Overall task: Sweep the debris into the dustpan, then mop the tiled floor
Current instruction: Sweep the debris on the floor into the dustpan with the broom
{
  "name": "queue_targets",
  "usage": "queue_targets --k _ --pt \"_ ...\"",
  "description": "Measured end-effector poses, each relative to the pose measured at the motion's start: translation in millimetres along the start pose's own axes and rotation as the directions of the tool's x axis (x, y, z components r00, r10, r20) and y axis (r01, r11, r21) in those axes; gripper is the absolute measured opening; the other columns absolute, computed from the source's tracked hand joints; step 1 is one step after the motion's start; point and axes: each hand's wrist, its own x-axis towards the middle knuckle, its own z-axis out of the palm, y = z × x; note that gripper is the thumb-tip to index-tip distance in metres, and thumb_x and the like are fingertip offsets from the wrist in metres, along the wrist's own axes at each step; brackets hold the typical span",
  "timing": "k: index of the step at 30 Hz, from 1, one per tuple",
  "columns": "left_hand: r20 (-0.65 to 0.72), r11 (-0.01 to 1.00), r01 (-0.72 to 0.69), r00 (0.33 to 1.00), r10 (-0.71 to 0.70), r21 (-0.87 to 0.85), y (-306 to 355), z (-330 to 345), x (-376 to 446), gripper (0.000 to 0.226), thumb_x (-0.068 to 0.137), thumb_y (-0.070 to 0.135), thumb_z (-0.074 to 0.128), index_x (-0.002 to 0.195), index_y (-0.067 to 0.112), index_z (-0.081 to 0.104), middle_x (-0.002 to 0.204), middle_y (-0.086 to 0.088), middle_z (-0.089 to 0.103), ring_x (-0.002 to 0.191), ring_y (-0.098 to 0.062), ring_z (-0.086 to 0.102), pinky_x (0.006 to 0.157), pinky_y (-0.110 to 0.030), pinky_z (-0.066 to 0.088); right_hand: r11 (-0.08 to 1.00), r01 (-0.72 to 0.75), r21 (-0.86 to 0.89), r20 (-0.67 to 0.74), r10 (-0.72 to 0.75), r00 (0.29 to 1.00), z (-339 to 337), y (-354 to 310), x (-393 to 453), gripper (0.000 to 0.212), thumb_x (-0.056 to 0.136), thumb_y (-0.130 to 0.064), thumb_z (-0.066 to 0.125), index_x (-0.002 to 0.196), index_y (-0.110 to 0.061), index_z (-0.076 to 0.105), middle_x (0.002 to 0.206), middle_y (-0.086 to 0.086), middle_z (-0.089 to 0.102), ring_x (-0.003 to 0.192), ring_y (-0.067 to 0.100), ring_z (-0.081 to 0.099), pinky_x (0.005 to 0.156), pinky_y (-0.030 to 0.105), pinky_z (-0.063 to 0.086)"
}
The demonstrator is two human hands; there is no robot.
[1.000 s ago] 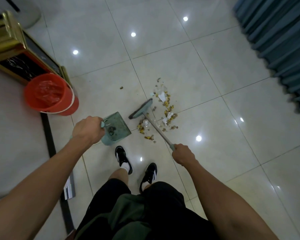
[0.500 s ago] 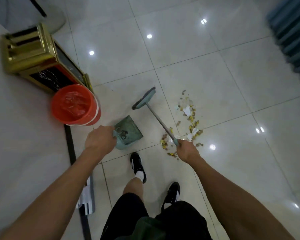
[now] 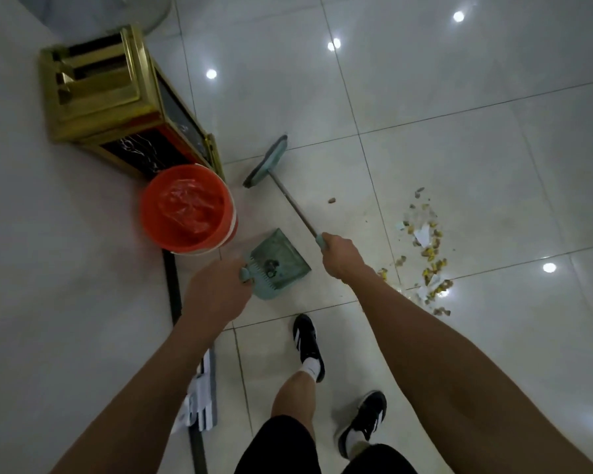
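Observation:
My left hand point(image 3: 216, 295) grips the handle of a green dustpan point(image 3: 281, 261), which holds a small dark clump and hangs just right of the orange bucket. My right hand point(image 3: 341, 256) grips the thin handle of a green broom point(image 3: 267, 162); its head is out ahead, near the gold cabinet's corner. A scatter of yellow-brown debris point(image 3: 427, 254) with white paper scraps lies on the pale tiled floor point(image 3: 459, 148) to the right of my right hand. One stray crumb point(image 3: 331, 200) lies beside the broom handle.
An orange bucket point(image 3: 187, 208) lined with a red bag stands by a gold-framed cabinet point(image 3: 117, 107) on the left. A flat mop head point(image 3: 201, 398) lies on the floor by a dark strip point(image 3: 172, 285). My feet in black shoes point(image 3: 307, 343) stand below the dustpan.
The broom head has left the debris pile and swung far left toward the cabinet. The view has turned left, so the debris now lies to my right. The dustpan stays in my left hand.

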Motion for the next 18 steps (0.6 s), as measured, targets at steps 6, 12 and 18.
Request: queue_targets --k 6,12,18 --pt "0.027 0.998 0.057 0.998 -0.058 0.037 -23.7 1.6 9.0 0.018 0.092 0.03 0.055 0.076 0.025 0.058 0.062 0.005 0.057 0.055 -0.012 0.055 0.053 -0.031 0.051 0.995 -0.005 -0.1 0.06 0.011 0.998 14.6 -15.9 32.8 0.035 0.094 -0.009 0.049 0.128 -0.009 0.057 0.12 0.016 0.062 0.105 0.033 0.062 0.083 0.035 0.053" --pt "0.027 0.999 -0.018 0.999 0.017 0.051 -10.0 -5.2 17.5 0.02 0.09 0.029 0.057 0.071 0.026 0.054 0.062 0.008 0.056 0.053 -0.005 0.052 0.046 -0.024 0.037 0.983 -0.12 -0.137 -0.002 0.121 0.993 25.1 29.6 1.4 0.038 0.091 -0.005 0.045 0.126 -0.016 0.054 0.114 0.012 0.062 0.1 0.031 0.062 0.073 0.032 0.045" --pt "-0.012 0.993 -0.105 0.994 0.105 0.05 29.3 -0.9 4.3 0.022 0.087 0.021 0.061 0.068 0.023 0.051 0.063 0.004 0.055 0.054 -0.015 0.055 0.048 -0.03 0.046 0.973 -0.193 -0.128 -0.028 0.191 0.981 22.1 100.0 -59.9 0.041 0.092 -0.002 0.039 0.127 -0.018 0.052 0.113 0.01 0.063 0.101 0.028 0.061 0.073 0.032 0.045"
